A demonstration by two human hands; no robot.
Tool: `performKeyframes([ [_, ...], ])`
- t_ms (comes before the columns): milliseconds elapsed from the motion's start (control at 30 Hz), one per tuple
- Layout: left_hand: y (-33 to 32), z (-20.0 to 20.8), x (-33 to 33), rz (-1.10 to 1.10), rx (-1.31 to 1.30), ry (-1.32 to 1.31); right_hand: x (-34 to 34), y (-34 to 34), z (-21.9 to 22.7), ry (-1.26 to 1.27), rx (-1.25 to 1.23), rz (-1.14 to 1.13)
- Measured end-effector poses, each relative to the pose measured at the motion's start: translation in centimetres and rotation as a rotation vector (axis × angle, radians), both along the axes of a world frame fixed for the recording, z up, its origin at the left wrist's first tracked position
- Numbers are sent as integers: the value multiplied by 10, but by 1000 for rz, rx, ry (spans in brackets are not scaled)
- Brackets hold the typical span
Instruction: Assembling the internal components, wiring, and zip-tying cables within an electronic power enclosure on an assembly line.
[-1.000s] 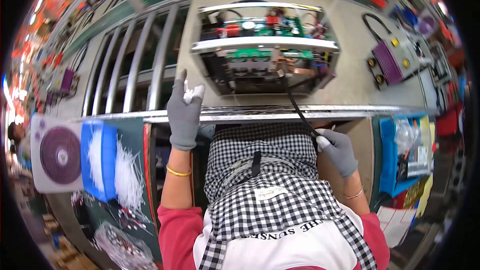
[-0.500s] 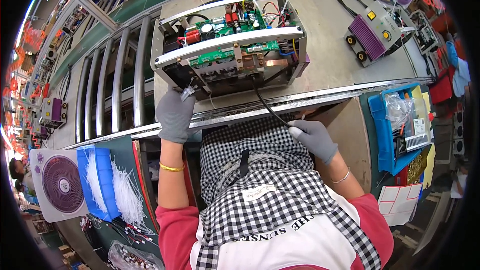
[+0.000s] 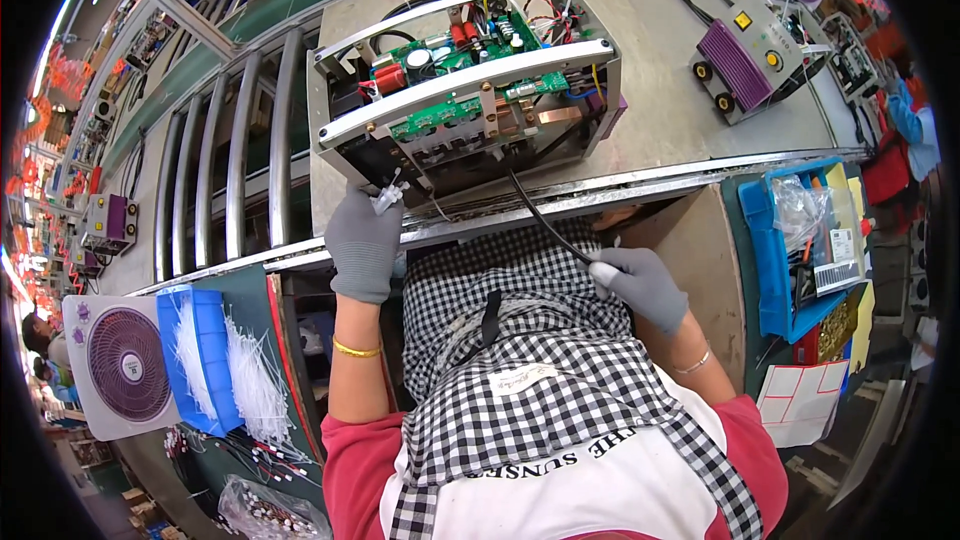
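An open-framed electrical unit with green circuit boards, red parts and white rails stands on the bench in front of me. My left hand, in a grey glove, is at its near left corner, fingers closed round a small white plastic connector. A black cable runs out of the unit's near side toward me. Its outer end is pinched in my right hand, also gloved, which is in front of the bench edge. The tip of the cable is hidden by the fingers.
Metal rollers lie left of the unit. At the right stands a purple and grey machine with a black cable. A blue bin of white cable ties and a purple fan are at lower left. A blue tray is at right.
My left hand has moved a little to the right with the white connector. The unit appears slightly turned and shifted right. My right hand, still on the cable, is slightly lower and farther right.
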State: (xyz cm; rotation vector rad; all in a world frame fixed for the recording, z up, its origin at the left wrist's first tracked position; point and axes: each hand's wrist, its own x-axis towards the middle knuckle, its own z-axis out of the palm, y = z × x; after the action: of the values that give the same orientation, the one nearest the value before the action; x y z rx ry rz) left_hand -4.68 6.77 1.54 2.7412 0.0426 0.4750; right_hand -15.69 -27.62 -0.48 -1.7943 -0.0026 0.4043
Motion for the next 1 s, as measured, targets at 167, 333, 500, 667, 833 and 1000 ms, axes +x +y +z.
performKeyframes([
  [167, 2, 0, -13, -35, 29, 36, 15, 53, -11, 104, 184, -107],
  [333, -5, 18, -40, 4, -65, 20, -4, 71, -21, 154, 236, -282],
  [500, -15, 12, -57, -75, -187, -25, -11, 61, -25, 98, 228, -385],
  [667, -39, 6, -64, -214, -294, 59, 6, 85, -25, 178, 296, -357],
  [833, -56, -8, -71, -357, -277, 165, 30, 98, -22, 302, 595, -329],
  [1000, -57, -19, -77, -450, -352, 389, 49, 104, -24, 224, 601, -119],
])
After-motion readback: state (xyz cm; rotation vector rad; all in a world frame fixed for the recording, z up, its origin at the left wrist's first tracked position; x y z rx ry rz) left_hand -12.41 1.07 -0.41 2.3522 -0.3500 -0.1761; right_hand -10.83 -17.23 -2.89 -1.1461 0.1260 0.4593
